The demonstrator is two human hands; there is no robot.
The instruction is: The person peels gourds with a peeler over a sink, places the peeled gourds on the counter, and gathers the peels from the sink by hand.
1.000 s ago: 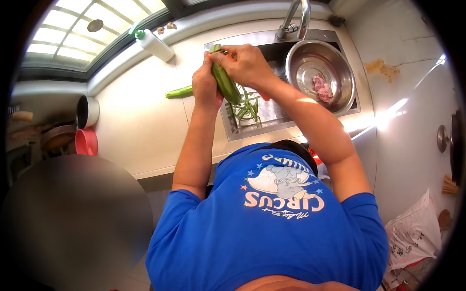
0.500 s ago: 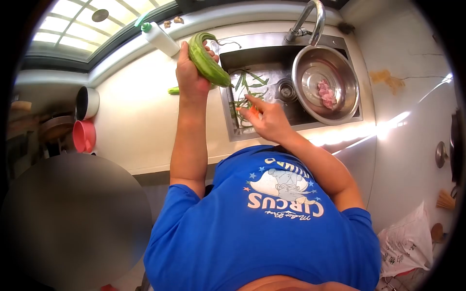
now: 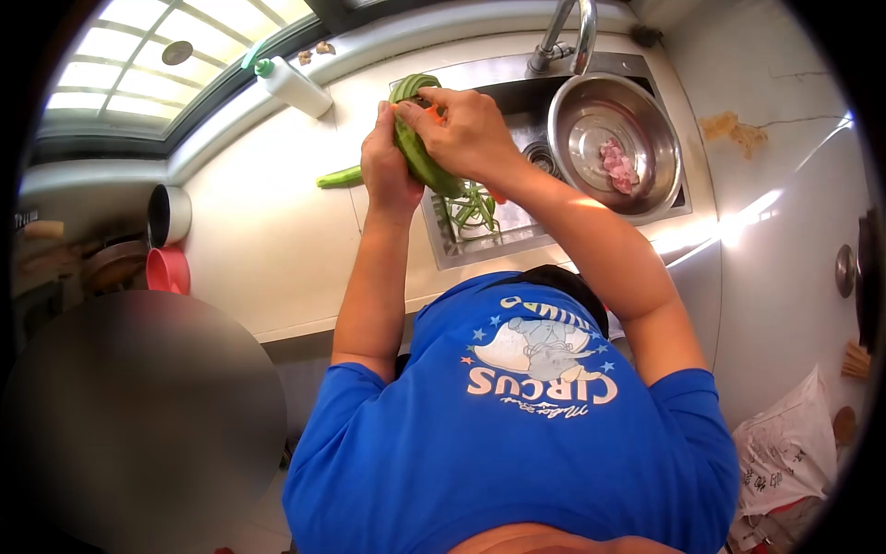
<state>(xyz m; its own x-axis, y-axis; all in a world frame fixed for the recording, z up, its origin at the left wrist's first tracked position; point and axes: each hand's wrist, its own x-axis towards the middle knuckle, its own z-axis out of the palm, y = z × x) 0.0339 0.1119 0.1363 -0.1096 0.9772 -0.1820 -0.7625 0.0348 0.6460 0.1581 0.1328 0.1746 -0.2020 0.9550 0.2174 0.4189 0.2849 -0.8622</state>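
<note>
A green ridged gourd is tilted over the left edge of the sink, with my left hand wrapped round its side. My right hand is closed on an orange-handled peeler, mostly hidden by the fingers, at the gourd's upper part. Green peel strips lie in the sink beneath the gourd. Left of my left hand, a second, peeled-looking green gourd rests on the counter.
A steel bowl with pink meat pieces sits over the sink's right side, below the faucet. A white bottle stands by the window. At the far left are a red container and a pot.
Since half a second ago, my right hand has risen from the sink with the peeler to the gourd. The gourd and my left hand have shifted slightly right and down.
</note>
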